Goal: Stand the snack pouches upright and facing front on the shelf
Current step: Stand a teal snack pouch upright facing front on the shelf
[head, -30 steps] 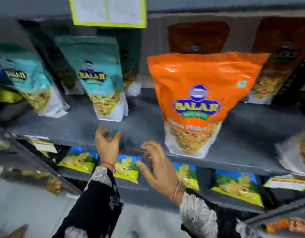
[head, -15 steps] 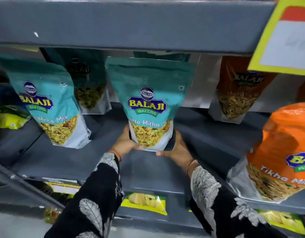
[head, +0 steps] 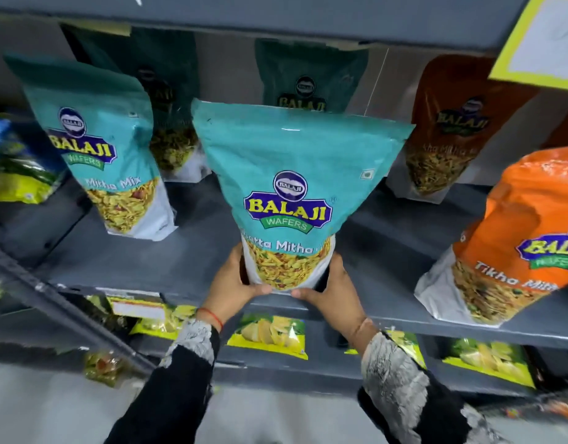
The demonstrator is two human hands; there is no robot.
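Observation:
A teal Khatta Mitha pouch [head: 292,174] stands upright at the front edge of the grey shelf [head: 193,251], label facing me. My left hand [head: 234,283] grips its lower left corner and my right hand [head: 333,290] grips its lower right corner, thumbs under the base. To the left a second teal Mitha Mix pouch [head: 100,145] stands upright and faces front. An orange Tikha Mitha pouch [head: 513,238] stands at the right near the shelf's front, leaning left.
Darker teal pouches [head: 308,78] and a brown-orange pouch [head: 452,129] stand at the back of the shelf. A yellow-edged price tag [head: 542,40] hangs from the shelf above. Yellow chip packets [head: 269,334] fill the lower shelf. A blue-green packet [head: 13,161] lies at far left.
The view shifted left from the orange pouch. Both hands, empty a second ago, took hold of the middle teal pouch and have drawn it forward to the shelf's front edge.

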